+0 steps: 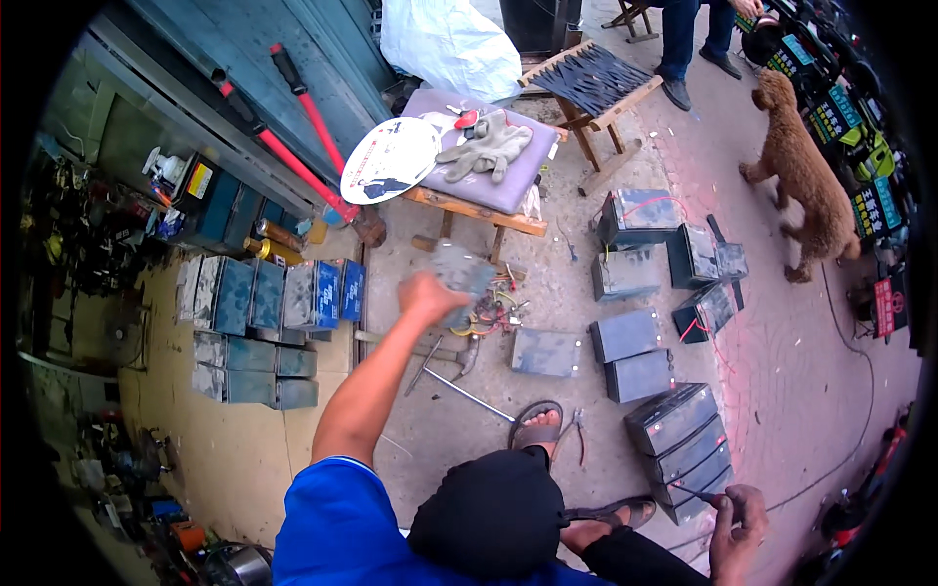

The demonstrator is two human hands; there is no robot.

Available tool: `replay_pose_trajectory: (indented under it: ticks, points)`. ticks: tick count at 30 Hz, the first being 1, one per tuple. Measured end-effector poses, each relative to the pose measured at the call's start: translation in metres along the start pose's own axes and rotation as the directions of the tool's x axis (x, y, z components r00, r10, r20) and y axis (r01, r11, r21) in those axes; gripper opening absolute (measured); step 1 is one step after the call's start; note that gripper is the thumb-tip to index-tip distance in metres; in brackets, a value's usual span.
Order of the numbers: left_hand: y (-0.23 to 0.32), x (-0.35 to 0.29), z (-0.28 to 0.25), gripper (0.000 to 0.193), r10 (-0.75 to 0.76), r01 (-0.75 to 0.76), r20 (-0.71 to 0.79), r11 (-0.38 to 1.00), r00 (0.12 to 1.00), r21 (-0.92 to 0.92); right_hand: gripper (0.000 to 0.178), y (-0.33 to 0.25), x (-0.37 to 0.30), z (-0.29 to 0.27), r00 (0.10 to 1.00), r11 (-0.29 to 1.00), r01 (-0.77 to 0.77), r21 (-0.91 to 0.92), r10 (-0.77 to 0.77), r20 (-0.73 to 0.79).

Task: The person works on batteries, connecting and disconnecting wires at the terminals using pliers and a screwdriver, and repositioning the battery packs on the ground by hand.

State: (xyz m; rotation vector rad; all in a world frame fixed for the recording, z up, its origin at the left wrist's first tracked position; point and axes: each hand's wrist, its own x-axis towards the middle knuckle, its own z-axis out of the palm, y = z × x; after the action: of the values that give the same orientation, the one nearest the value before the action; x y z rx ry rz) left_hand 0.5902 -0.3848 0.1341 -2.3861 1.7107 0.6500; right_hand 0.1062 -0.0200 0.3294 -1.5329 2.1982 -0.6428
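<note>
My left arm reaches forward, and my left hand [426,297] is closed on the side of a grey, dusty battery [459,272], slightly blurred. Low at the right, my right hand [740,532] grips a thin dark tool, seemingly a screwdriver [696,494]. Its tip is over a row of dark batteries [676,430] standing side by side. Loose wires with coloured clips [500,314] lie just right of the battery in my left hand. Another grey battery [545,353] rests flat on the ground in front of my feet.
More batteries [234,293] are grouped at left; others [625,337] stand at right, some with red wires. A hammer [465,357], T-handled wrench [469,396] and pliers [580,430] lie near my feet. Gloves [489,146] lie on a cushioned stool [523,181]. A brown dog [806,181] stands far right.
</note>
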Motion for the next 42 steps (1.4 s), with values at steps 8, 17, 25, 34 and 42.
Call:
replay_pose_trajectory:
  ticks: [8, 17, 25, 34, 42]
  points:
    - [-0.105, 0.046, 0.022, 0.074, -0.311, 0.355, -0.381, 0.934, 0.871, 0.050, 0.011, 0.023, -0.018, 0.022, 0.998, 0.996, 0.031, 0.080, -0.026, -0.065]
    - [-0.044, -0.010, 0.075, 0.067, 0.146, -0.097, -0.171, 0.959, 0.974, 0.266, 0.013, -0.016, 0.022, 0.039, 1.000, 0.993, 0.003, 0.118, 0.000, -0.025]
    - [0.090, -0.051, 0.194, 0.097, 0.844, -0.819, 0.242, 0.329, 0.478, 0.470, 0.014, -0.014, 0.012, 0.040, 0.995, 0.995, 0.058, 0.076, -0.064, 0.077]
    - [0.031, -0.082, 0.080, 0.090, 0.300, -0.327, 0.305, 0.944, 0.904, 0.039, 0.014, -0.009, 0.000, -0.001, 0.987, 0.995, 0.023, -0.099, -0.007, 0.162]
    - [-0.072, -0.048, -0.049, 0.115, -0.055, 0.074, -0.444, 0.997, 0.894, 0.026, 0.014, -0.019, -0.010, 0.000, 0.972, 0.988, 0.030, -0.149, 0.006, 0.234]
